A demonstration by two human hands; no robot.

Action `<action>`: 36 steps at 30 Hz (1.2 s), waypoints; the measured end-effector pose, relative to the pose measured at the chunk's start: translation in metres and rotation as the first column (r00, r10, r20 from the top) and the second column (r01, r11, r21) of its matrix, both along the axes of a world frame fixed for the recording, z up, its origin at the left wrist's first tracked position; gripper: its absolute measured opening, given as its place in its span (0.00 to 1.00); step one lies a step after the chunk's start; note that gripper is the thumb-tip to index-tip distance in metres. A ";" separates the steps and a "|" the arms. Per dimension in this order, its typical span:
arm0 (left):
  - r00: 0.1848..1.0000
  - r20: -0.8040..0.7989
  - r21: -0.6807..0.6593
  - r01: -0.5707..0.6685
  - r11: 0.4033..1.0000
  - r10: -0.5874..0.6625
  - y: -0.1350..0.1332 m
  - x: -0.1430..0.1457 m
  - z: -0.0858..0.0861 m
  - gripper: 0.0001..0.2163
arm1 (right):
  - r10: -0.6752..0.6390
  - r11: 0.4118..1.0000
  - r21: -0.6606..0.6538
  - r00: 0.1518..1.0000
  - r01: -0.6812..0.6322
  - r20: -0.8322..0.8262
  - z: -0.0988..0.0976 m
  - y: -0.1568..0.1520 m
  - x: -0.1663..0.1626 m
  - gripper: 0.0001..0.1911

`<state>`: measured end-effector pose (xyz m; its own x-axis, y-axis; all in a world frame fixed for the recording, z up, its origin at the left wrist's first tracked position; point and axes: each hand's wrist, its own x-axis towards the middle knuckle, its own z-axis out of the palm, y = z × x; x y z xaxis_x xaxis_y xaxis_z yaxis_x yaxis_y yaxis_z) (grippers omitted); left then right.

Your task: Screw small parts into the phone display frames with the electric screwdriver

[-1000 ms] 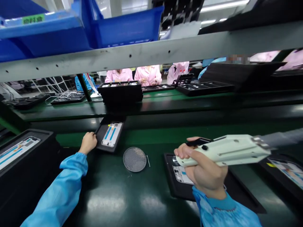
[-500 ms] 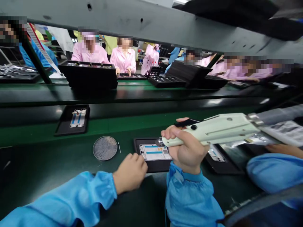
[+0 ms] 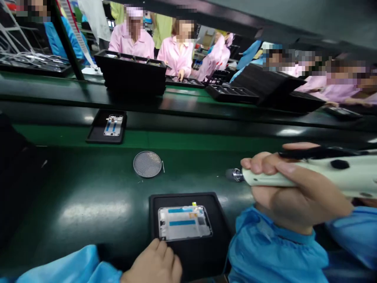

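My right hand is wrapped round a pale green electric screwdriver, its metal tip pointing left above the green bench. My left hand rests with curled fingers on the near edge of a black tray. A phone frame with blue strips lies in that tray, directly in front of me. A round perforated metal dish sits on the bench beyond the tray. Farther back a second black tray holds another phone frame.
Stacked black trays stand on the far bench, with more trays to the right. Several people in pink coats work behind them. A blue sleeve of a neighbouring person shows at the right. A dark block fills the left edge.
My left hand left the far tray and came back to the near tray, which now lies closer and centred. The view has dropped and my right hand with the screwdriver has shifted right.
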<state>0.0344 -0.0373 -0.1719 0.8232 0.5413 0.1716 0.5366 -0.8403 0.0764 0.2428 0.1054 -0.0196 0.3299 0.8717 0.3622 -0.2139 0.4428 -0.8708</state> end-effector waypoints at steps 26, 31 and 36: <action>0.625 0.623 -0.511 -0.130 0.850 0.470 0.090 -0.093 0.044 0.09 | 0.528 0.845 -0.115 0.849 -0.522 0.030 -0.038 -0.014 -0.140 0.14; 0.601 0.627 -0.575 -0.072 0.815 0.495 0.093 -0.094 0.039 0.08 | 0.555 0.823 -0.180 0.830 -0.539 0.052 -0.032 -0.013 -0.133 0.14; 0.595 0.682 -0.477 -0.080 0.875 0.426 0.095 -0.097 0.038 0.06 | 0.532 0.834 -0.221 0.843 -0.506 0.077 -0.023 -0.013 -0.123 0.12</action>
